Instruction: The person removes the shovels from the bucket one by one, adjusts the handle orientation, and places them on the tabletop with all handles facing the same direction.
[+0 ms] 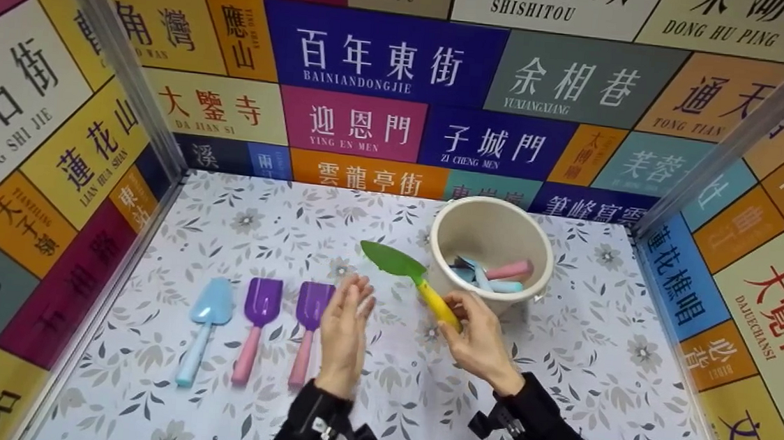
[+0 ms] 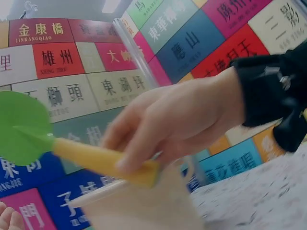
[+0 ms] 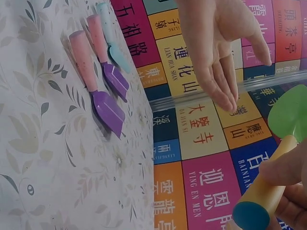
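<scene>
In the head view my right hand [image 1: 484,343] grips the yellow handle of a toy trowel [image 1: 392,258] with a green pointed blade, held in front of the bucket. The handle's blue end cap shows in the right wrist view, where thumb and fingers wrap the yellow trowel handle [image 3: 268,191]. My left hand [image 1: 344,335] is raised over the table with its fingers straight and nothing in it. It overlaps a purple shovel with a pink handle [image 1: 302,360]. Left of that lie another purple shovel [image 1: 262,304] and a light blue trowel [image 1: 213,300], side by side in a row.
A cream bucket [image 1: 441,266] stands at the back right, with pink- and blue-handled tools [image 1: 510,270] inside. The table wears a floral cloth [image 1: 383,415]. Panels printed with place names [image 1: 384,58] wall in the back and both sides.
</scene>
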Motion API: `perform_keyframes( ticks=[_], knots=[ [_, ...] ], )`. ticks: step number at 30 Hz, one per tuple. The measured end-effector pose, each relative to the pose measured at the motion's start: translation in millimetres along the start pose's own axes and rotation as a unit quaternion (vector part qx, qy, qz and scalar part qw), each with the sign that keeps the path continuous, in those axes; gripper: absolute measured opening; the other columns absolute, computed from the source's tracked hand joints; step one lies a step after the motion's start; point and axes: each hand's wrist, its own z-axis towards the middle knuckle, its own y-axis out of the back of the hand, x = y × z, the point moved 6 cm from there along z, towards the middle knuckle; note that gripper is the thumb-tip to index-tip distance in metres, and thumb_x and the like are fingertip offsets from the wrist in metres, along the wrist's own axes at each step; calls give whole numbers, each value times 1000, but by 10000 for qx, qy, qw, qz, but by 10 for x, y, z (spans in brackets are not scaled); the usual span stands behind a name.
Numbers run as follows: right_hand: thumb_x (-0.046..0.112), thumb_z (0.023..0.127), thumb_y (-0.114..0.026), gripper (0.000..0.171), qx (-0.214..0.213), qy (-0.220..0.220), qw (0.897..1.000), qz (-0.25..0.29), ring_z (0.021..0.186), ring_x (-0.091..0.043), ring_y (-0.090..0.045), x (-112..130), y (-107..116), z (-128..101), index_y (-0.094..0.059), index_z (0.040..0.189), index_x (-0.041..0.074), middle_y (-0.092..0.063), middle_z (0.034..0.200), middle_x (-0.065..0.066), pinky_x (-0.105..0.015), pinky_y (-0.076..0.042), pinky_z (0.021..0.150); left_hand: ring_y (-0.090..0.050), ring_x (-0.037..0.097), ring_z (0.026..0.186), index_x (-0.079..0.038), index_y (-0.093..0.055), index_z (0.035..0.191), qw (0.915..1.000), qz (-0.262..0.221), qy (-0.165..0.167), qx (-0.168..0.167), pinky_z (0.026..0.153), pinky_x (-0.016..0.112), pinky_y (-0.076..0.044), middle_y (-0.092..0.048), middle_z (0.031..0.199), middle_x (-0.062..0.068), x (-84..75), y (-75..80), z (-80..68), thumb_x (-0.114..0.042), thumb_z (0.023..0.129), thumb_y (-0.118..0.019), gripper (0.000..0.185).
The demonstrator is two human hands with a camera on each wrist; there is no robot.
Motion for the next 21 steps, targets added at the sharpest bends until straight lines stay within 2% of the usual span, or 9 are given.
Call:
perform_keyframes(
  ticks=[3,6,10,12,16,21],
  knots=[
    [-12,80,-77,34,-196,220,9995,-144,83,-30,-69,46,-61,2,-68,112,-6,-69,101,-15,-29,-59,75,-60,24,130,13,-39,154,9995,-120,269,74,126,49,-42,-53,150,30,161,-120,-79,-10,111,-48,49],
    [-12,78,-78,35,-337,448,9979,-321,82,-28,-67,93,-136,-3,-68,111,-5,-69,100,-14,-30,-59,73,-59,28,136,15,-39,153,9989,-163,397,210,126,48,-41,-50,153,34,276,-233,-141,-4,109,-50,50],
    [-12,75,-80,38,-519,752,9941,-579,81,-24,-65,148,-226,-30,-70,110,-1,-70,98,-10,-34,-58,72,-62,20,131,17,-42,151,9980,-244,545,200,123,39,-44,-55,149,31,391,-319,-174,1,106,-53,48],
    [-12,74,-81,39,-586,871,9922,-667,82,-24,-65,163,-262,-50,-70,110,0,-70,98,-10,-35,-57,73,-65,13,122,18,-44,149,9978,-337,561,143,120,35,-48,-62,141,26,425,-339,-172,2,106,-53,46],
    [-13,71,-81,41,-646,985,9898,-803,83,-24,-65,163,-322,-94,-70,109,-1,-71,100,-10,-38,-58,74,-68,9,113,20,-48,145,9976,-487,491,40,113,32,-54,-71,128,15,458,-352,-158,4,106,-54,43],
    [-14,71,-80,41,-616,1004,9893,-858,85,-24,-65,171,-370,-127,-70,108,0,-72,101,-10,-38,-59,76,-71,8,110,19,-50,143,9977,-526,415,-93,111,31,-56,-74,126,16,474,-336,-162,6,105,-55,41]
  ],
)
